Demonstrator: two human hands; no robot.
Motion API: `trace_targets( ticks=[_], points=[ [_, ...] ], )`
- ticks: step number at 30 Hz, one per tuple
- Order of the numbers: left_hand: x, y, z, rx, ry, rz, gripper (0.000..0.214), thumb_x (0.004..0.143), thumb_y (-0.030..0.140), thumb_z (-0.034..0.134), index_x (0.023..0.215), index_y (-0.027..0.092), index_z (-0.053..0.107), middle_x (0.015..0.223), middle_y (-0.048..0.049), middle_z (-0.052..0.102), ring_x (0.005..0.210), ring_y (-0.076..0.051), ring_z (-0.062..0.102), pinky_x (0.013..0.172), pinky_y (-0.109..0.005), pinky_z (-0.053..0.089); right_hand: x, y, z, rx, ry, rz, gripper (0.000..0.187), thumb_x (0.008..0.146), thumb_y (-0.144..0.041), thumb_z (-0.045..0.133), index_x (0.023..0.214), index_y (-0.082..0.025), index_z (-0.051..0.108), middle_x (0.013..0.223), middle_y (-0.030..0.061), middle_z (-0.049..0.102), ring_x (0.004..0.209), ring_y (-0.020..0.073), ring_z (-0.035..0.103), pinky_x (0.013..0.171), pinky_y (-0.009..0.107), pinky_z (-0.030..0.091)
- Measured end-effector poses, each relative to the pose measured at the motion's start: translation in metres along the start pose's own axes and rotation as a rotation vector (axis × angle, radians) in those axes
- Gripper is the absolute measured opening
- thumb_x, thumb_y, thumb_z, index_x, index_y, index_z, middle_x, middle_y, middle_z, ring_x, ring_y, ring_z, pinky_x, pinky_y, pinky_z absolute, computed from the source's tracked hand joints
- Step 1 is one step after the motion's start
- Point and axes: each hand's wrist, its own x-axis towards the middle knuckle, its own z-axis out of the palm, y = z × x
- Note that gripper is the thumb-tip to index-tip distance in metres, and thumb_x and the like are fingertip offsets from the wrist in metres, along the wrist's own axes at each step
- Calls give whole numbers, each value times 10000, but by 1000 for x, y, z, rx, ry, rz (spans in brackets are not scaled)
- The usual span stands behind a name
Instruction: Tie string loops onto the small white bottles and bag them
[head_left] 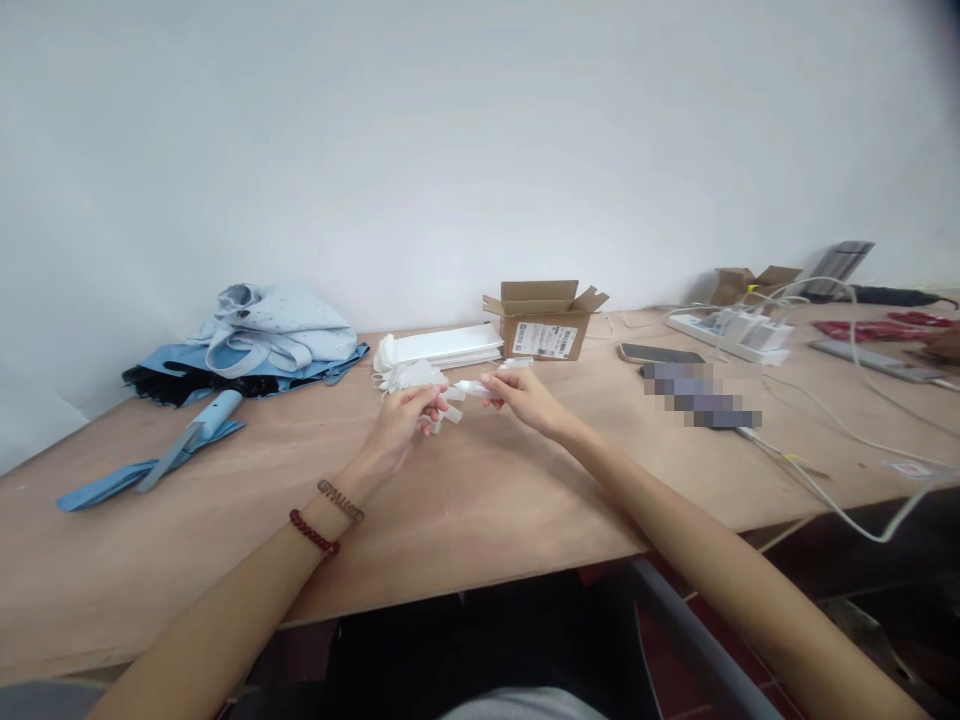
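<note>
Both hands are raised over the middle of the table and nearly meet. My left hand [405,425] is closed, thumb against fingers, on a cluster of small translucent plastic vials [452,412] whose flat ends fan out to the right. Just beside it, my right hand [525,398] pinches one slim translucent plastic vial [471,388], its tip towards the left hand. Another pale flat piece [516,364] shows above the right hand's knuckles. Whether the single vial is still joined to the cluster, I cannot tell. Behind the hands lies a stack of white flat packets [450,345].
An open cardboard box [544,330] stands against the wall. To the left lie a blue umbrella [191,440] and a pale cloth bag [277,325]. On the right are a phone [660,353], a blurred-out device [701,395], a power strip [731,335] and loose white cables.
</note>
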Motion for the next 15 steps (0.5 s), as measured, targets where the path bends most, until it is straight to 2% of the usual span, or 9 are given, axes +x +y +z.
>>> trace_targets(
  ticks=[5,9,12,15],
  points=[
    [-1,-1,0,-32,42,17,345,686,342,693,912,82,690,725,-34,606,589,-88,491,450,-188,350,0,4,0,-43,26,23,476,886,-527,428,616,-159,562,577,-4,494,557,108,427,557,246,317],
    [1,-3,-2,54,123,41,307,721,368,652,839,89,695,710,-39,613,575,-84,491,453,-184,347,0,6,1,-66,24,22,472,896,-510,422,608,-160,553,565,-14,462,544,103,404,546,246,293],
    [2,-5,-2,144,115,34,285,731,361,625,785,90,692,683,-45,615,556,-83,484,447,-181,335,0,8,2,-63,0,21,466,889,-516,430,618,-159,558,559,-21,455,532,99,393,541,244,288],
    [2,-6,-1,134,94,-3,313,750,376,592,817,86,689,686,-46,612,532,-81,479,439,-184,330,0,8,4,-65,-13,21,466,884,-519,428,627,-156,566,554,-24,451,524,98,388,537,244,283]
  ],
)
